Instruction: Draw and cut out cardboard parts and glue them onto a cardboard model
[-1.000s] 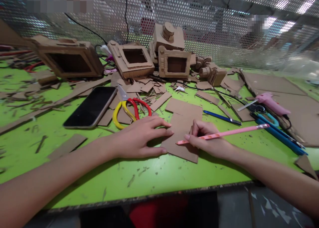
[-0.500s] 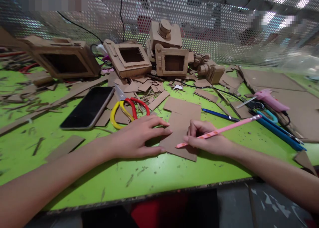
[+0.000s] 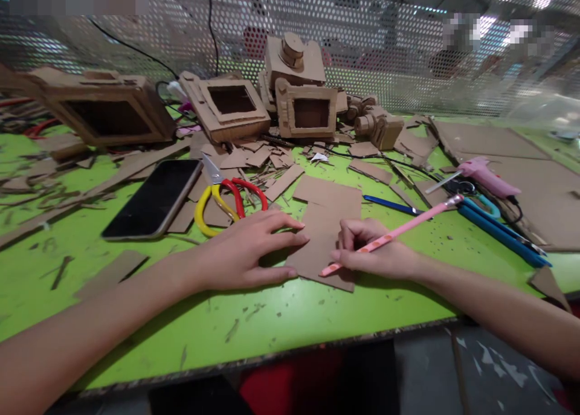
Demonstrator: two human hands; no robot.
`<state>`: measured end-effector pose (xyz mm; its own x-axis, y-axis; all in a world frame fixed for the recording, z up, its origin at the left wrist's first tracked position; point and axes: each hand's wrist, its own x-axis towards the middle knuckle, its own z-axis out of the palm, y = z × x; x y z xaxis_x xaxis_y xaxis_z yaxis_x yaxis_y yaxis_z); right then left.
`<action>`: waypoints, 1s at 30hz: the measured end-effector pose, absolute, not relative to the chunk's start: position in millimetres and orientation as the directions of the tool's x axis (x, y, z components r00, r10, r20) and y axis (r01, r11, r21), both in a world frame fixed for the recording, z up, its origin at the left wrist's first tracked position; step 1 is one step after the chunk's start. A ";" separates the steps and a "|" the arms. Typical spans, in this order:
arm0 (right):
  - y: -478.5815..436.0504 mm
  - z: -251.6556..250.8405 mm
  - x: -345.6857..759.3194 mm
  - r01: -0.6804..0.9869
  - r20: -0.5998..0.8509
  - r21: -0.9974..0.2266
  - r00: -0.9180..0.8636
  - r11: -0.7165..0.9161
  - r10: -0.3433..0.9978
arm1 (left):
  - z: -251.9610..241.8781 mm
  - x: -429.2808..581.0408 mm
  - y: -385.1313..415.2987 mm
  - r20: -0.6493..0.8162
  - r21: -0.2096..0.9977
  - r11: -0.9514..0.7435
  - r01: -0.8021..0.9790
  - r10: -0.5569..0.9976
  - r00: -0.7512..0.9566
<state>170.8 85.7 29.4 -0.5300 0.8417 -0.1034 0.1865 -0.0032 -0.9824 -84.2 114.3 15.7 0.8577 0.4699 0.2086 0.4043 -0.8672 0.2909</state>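
A brown cardboard piece (image 3: 324, 221) lies flat on the green table (image 3: 281, 318) near its front edge. My left hand (image 3: 244, 252) rests on the piece's left side, fingers stretched out flat and pressing it down. My right hand (image 3: 376, 255) is closed around a pink pencil (image 3: 394, 234), whose tip touches the lower part of the cardboard while its far end points up to the right.
Red-and-yellow scissors (image 3: 226, 197) and a black phone (image 3: 154, 197) lie left of the piece. Cardboard camera models (image 3: 299, 95) and scraps crowd the back. A blue pen (image 3: 394, 205), a pink glue gun (image 3: 487, 176), blue tools and cardboard sheets (image 3: 512, 161) lie right. A perforated screen stands behind.
The view has shifted slightly up and right. My right hand has tilted the pencil steeper, its tip staying on the cardboard. My left hand stays flat on the piece.
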 end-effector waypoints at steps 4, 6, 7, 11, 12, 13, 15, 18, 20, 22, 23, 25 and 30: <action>87.7 28.6 173.1 0.142 -0.108 -0.989 -0.550 -0.035 0.828 | 15.2 -84.7 114.2 0.201 0.290 -0.864 0.412 0.476 0.856; 88.4 28.0 174.5 0.134 -0.118 -0.990 -0.545 -0.053 0.830 | 15.0 -84.5 114.5 0.200 0.287 -0.865 0.412 0.475 0.857; 88.7 28.0 175.1 0.143 -0.118 -0.989 -0.547 -0.046 0.829 | 14.9 -84.3 114.6 0.198 0.285 -0.865 0.412 0.474 0.858; 90.4 28.6 176.4 0.119 -0.122 -0.991 -0.581 -0.064 0.805 | 15.3 -84.2 114.9 0.203 0.279 -0.868 0.410 0.470 0.859; 90.6 28.7 176.2 0.095 -0.122 -0.992 -0.578 -0.082 0.807 | 15.5 -84.4 115.0 0.207 0.277 -0.870 0.408 0.469 0.859; 90.4 28.9 175.9 0.081 -0.123 -0.992 -0.571 -0.093 0.812 | 15.9 -84.5 115.0 0.210 0.275 -0.872 0.406 0.466 0.859; 89.3 29.6 175.4 0.098 -0.126 -0.992 -0.564 -0.085 0.816 | 16.4 -84.8 114.9 0.205 0.274 -0.873 0.403 0.463 0.862; 88.4 33.0 177.8 0.145 -0.167 -0.984 -0.572 -0.101 0.803 | 16.5 -84.8 114.1 0.201 0.280 -0.870 0.406 0.467 0.861; 92.1 37.1 183.0 0.105 -0.141 -0.989 -0.509 -0.101 0.849 | 16.1 -84.4 113.1 0.212 0.287 -0.868 0.404 0.469 0.857; 100.0 41.8 189.8 0.030 -0.023 -0.999 -0.354 -0.013 0.935 | 15.6 -83.7 112.2 0.219 0.292 -0.866 0.405 0.473 0.853; 104.9 43.9 193.0 0.005 0.054 -0.998 -0.260 0.058 0.964 | 15.4 -83.3 111.8 0.216 0.292 -0.865 0.408 0.475 0.853; 114.3 47.5 197.7 -0.024 0.156 -0.988 -0.100 0.154 0.983 | 15.0 -82.4 111.1 0.192 0.288 -0.862 0.418 0.479 0.857; 118.5 50.4 194.7 0.125 0.074 -0.989 -0.059 0.081 0.995 | 13.8 -77.5 104.7 0.171 0.258 -0.845 0.469 0.518 0.838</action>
